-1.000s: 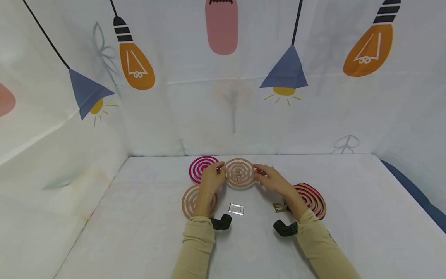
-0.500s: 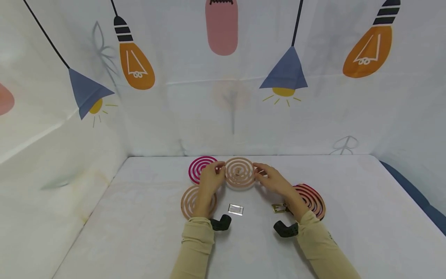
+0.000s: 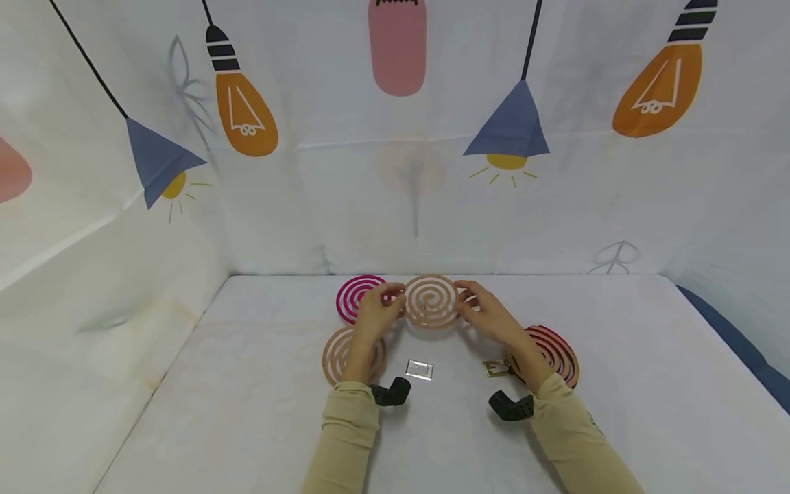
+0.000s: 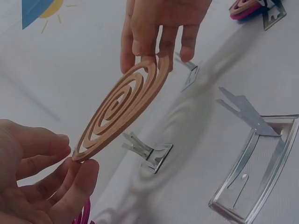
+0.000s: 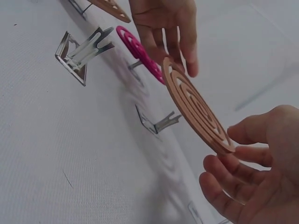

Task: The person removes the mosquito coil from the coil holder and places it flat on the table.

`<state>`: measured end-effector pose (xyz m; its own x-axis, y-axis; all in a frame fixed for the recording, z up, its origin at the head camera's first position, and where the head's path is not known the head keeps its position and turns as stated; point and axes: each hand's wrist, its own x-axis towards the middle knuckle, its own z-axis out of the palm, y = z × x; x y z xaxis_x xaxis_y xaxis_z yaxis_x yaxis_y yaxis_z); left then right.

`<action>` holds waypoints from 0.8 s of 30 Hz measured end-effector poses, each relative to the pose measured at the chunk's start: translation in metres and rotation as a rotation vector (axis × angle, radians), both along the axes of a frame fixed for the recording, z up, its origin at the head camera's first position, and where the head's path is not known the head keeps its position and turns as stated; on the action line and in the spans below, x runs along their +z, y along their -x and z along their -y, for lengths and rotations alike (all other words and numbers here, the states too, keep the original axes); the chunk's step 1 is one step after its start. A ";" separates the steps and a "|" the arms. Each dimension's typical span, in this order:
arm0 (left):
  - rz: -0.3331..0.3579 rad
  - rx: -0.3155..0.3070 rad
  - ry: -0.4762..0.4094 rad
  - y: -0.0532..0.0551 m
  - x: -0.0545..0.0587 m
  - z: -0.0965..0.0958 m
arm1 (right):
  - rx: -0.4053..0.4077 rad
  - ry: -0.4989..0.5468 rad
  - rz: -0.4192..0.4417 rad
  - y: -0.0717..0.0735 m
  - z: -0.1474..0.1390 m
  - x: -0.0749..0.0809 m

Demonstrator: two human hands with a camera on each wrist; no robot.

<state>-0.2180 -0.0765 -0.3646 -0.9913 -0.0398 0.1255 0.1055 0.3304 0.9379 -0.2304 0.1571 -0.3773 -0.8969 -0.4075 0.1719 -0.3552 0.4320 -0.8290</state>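
A tan mosquito coil (image 5: 183,105) is held up off the table between both hands. My left hand (image 3: 378,312) pinches its left rim with thumb and fingertips. On the opposite rim, my right hand (image 3: 487,315) grips it the same way. Below the coil, a small metal coil stand (image 4: 152,156) with upright forked prongs sits on the table, apart from it. A pink coil (image 5: 140,51) lies raised on another stand just beside the left hand. Under the left forearm is a second tan coil (image 3: 330,357), partly hidden.
An unused-looking metal stand (image 3: 420,370) lies mid-table, and another stand (image 3: 496,368) is near the right wrist. A red, tan and dark coil stack (image 3: 558,353) is partly behind the right forearm. A printed cloth wall (image 3: 407,206) rises behind the table.
Both hands have shifted the tan coil slightly right and away from the body. The stand seen through the coil's gaps earlier is now less visible in the head view. The other coils stay put.
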 end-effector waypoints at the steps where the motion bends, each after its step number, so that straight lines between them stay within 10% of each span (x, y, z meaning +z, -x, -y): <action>1: 0.004 -0.007 -0.013 0.000 0.000 0.000 | -0.002 0.007 0.003 0.000 0.000 0.001; 24: 0.093 -0.195 -0.111 0.002 -0.005 -0.009 | -0.043 0.058 0.077 -0.006 -0.005 0.008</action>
<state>-0.2196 -0.0674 -0.3693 -0.9886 0.1452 0.0389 0.0688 0.2067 0.9760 -0.2246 0.1621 -0.3688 -0.9248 -0.3596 0.1240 -0.2717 0.3962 -0.8771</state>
